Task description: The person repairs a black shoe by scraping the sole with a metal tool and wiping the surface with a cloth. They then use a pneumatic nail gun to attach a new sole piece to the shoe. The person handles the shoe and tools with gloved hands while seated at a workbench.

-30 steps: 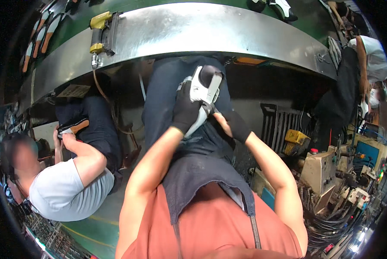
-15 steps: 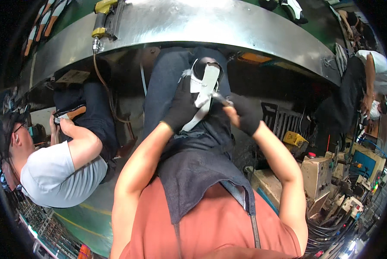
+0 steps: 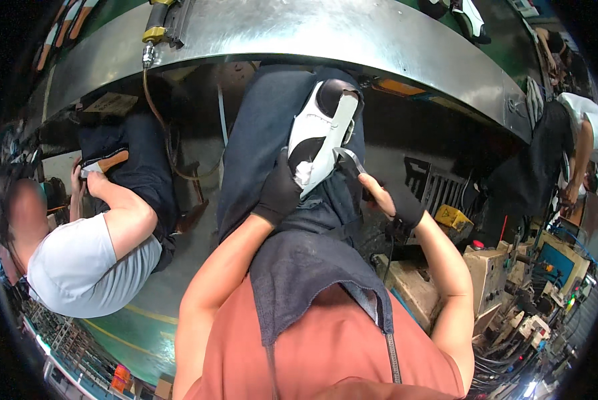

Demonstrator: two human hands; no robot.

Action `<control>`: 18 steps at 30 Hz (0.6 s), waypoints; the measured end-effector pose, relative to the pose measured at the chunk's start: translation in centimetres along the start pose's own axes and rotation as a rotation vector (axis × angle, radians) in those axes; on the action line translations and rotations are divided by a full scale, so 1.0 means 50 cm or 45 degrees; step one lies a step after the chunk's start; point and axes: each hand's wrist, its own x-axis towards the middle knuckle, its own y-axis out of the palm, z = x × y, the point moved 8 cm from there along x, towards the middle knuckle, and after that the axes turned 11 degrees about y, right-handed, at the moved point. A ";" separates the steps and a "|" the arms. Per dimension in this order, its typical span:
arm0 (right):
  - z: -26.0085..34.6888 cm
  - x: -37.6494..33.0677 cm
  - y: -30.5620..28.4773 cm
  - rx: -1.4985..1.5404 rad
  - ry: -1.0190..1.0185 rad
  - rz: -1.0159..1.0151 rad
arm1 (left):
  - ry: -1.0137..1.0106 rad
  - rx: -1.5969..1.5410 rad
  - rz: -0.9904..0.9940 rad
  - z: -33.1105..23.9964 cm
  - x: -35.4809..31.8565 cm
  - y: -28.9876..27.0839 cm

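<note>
Head view looking down: the left hand (image 3: 280, 190), in a black glove, is wrapped around the lower end of a white and black shoe upper on its dark last (image 3: 322, 137), which lies along the person's thigh on a dark denim apron (image 3: 299, 260). The right hand (image 3: 391, 200), gloved too, is pinched shut on a thin curved metal hand tool (image 3: 349, 159) whose tip sits right at the shoe's edge, touching or almost; I can't tell which.

What worries me: the shoe is only braced on a leg, so if the tool catches, I'd guess it slips off the edge and runs toward the left-hand fingers or the thigh. A loose left grip would let the shoe roll too.

A co-worker in a grey shirt (image 3: 85, 267) crouches well apart on the left, under the curved steel bench edge (image 3: 312, 33).
</note>
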 end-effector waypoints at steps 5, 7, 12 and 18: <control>0.205 -0.161 0.037 -0.377 -0.652 -0.163 | -0.378 0.106 0.412 0.025 0.016 0.019; 0.228 -0.194 0.075 -0.542 -1.072 -0.259 | -0.315 0.156 0.579 -0.003 0.018 0.011; 0.120 -0.066 0.075 -0.499 -0.617 -0.274 | -0.023 0.046 0.390 -0.032 0.002 -0.020; 0.072 -0.029 0.120 -0.152 -0.556 -0.296 | -0.048 -0.134 0.368 -0.030 -0.007 -0.032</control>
